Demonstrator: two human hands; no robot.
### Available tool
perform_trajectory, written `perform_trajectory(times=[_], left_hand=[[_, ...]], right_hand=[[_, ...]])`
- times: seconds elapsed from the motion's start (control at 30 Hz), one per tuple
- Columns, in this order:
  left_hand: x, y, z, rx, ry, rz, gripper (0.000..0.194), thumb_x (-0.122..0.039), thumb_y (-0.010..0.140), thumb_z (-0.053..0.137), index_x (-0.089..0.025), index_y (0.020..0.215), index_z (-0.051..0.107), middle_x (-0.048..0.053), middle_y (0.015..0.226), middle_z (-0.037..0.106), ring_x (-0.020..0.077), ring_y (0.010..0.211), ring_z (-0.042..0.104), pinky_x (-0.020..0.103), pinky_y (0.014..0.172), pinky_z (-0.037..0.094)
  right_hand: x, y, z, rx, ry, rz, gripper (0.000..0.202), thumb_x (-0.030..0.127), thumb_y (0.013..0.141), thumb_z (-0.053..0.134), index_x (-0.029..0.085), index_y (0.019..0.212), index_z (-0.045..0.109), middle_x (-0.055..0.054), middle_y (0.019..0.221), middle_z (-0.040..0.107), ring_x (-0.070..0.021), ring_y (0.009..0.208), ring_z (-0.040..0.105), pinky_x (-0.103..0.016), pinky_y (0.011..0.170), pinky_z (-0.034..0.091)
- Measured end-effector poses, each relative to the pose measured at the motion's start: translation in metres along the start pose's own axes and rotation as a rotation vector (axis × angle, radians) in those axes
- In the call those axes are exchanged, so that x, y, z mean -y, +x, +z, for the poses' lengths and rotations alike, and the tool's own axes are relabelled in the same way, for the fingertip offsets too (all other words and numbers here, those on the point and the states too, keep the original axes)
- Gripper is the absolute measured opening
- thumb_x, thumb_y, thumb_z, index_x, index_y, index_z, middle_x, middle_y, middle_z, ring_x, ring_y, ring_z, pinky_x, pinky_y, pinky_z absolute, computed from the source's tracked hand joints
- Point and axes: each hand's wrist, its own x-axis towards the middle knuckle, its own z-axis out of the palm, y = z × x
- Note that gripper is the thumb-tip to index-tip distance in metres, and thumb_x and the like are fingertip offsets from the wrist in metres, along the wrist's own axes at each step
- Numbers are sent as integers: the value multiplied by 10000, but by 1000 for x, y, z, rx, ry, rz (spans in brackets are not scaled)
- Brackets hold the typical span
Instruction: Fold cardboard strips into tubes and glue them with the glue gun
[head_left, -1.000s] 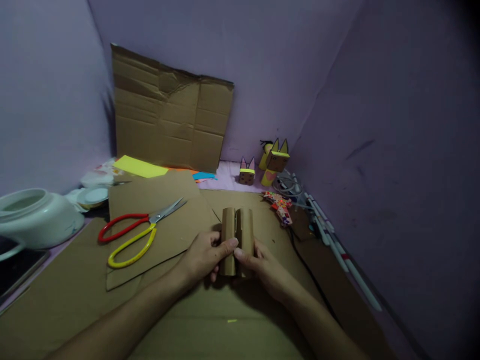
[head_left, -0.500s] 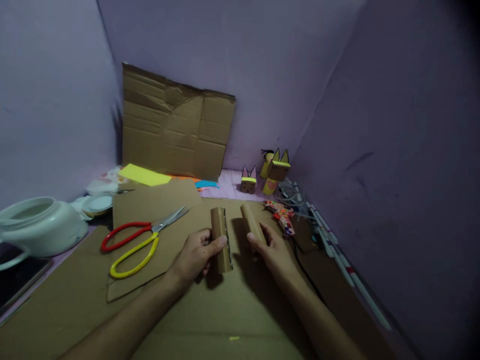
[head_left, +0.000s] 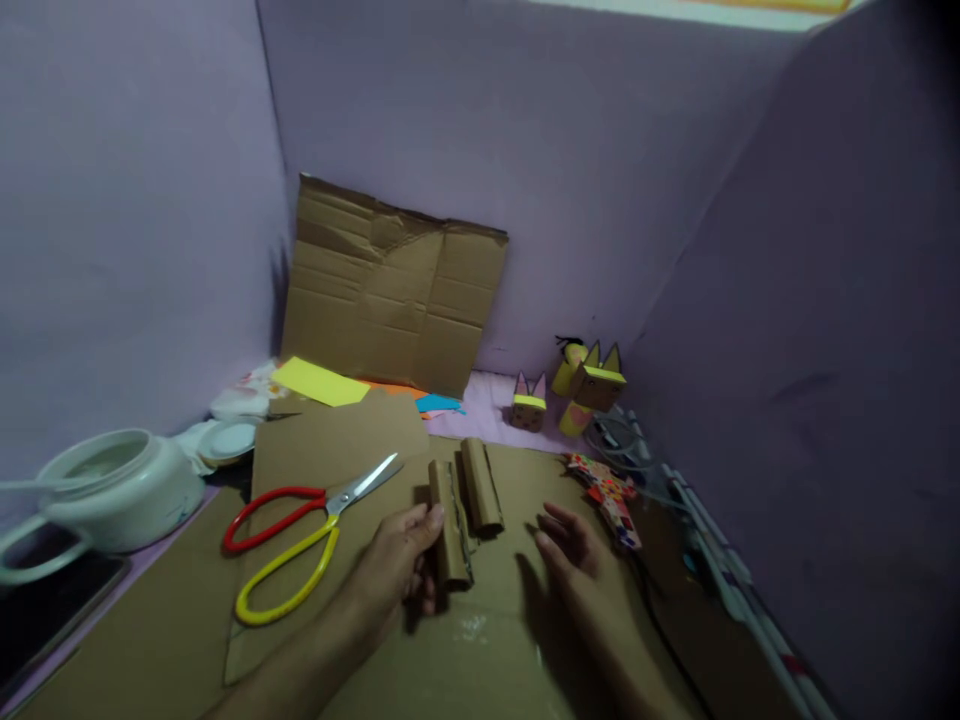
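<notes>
My left hand (head_left: pixel 409 562) pinches a rolled cardboard tube (head_left: pixel 451 540) at its left side, thumb on top. Beside it, slightly farther back, a second cardboard tube (head_left: pixel 481 488) lies on the cardboard sheet (head_left: pixel 495 640). My right hand (head_left: pixel 577 560) hovers to the right of both tubes, its fingers apart and nothing in them. Left of my left hand, a pair of scissors (head_left: pixel 330 512) with one red and one yellow handle rests on a cardboard piece, blades pointing away and to the right.
At the left stand a white pot (head_left: pixel 120 490) and a phone (head_left: pixel 67 610). Against the back wall leans a cardboard panel (head_left: pixel 390 290), with yellow paper (head_left: pixel 319 382) before it. Small eared cardboard figures (head_left: pixel 529 408) stand at the back right, near a patterned glue gun (head_left: pixel 607 495) with a cord.
My right hand has let go of its cardboard tube, which now lies beside the other, and has drawn back to the right. My left hand keeps its tube. The view has shifted.
</notes>
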Motion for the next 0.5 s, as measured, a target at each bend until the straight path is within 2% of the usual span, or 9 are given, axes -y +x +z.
perform_trajectory(times=[0.07, 0.13, 0.2, 0.3, 0.4, 0.5], left_hand=[[-1, 2, 0, -25, -49, -11, 477, -534, 768, 531, -136, 1027, 481, -51, 519, 505, 77, 341, 437, 182, 312, 391], [-2, 5, -2, -50, -91, -26, 558, -438, 813, 502, -136, 1255, 344, -32, 625, 539, 83, 364, 470, 207, 335, 419], [-2, 6, -3, -90, -117, -29, 655, -362, 813, 517, -137, 1351, 218, 20, 774, 580, 77, 378, 493, 213, 341, 415], [0, 4, -6, -145, -145, 4, 746, -364, 740, 618, -117, 1336, 245, 91, 928, 599, 73, 387, 508, 219, 340, 405], [-1, 0, -8, -155, -208, 61, 729, -453, 620, 726, -127, 1193, 415, 76, 884, 621, 75, 388, 487, 227, 343, 411], [-4, -4, -8, -179, -246, 89, 605, -514, 546, 773, -154, 979, 553, 37, 776, 631, 62, 381, 439, 201, 328, 360]], right_hand=[[-4, -2, -1, 13, -8, 12, 472, 450, 573, 692, 190, 951, 580, -156, 1033, 655, -319, 1010, 616, -510, 936, 432], [-10, -2, -2, 45, -27, 29, 468, 447, 596, 696, 194, 975, 590, -157, 1075, 647, -318, 1041, 602, -500, 951, 426], [-17, -2, -4, 104, -48, 33, 432, 419, 649, 684, 196, 1009, 600, -139, 1117, 638, -292, 1075, 589, -448, 961, 437], [-27, -4, -7, 188, -59, 13, 374, 348, 693, 683, 193, 1029, 628, -105, 1136, 637, -258, 1084, 588, -371, 954, 455], [-31, -7, -7, 203, -51, -24, 355, 301, 684, 702, 196, 1021, 658, -100, 1148, 632, -258, 1065, 598, -346, 929, 475], [-26, -14, -2, 54, -41, -125, 298, 308, 705, 681, 200, 983, 677, -108, 1127, 633, -264, 1040, 606, -343, 888, 498]])
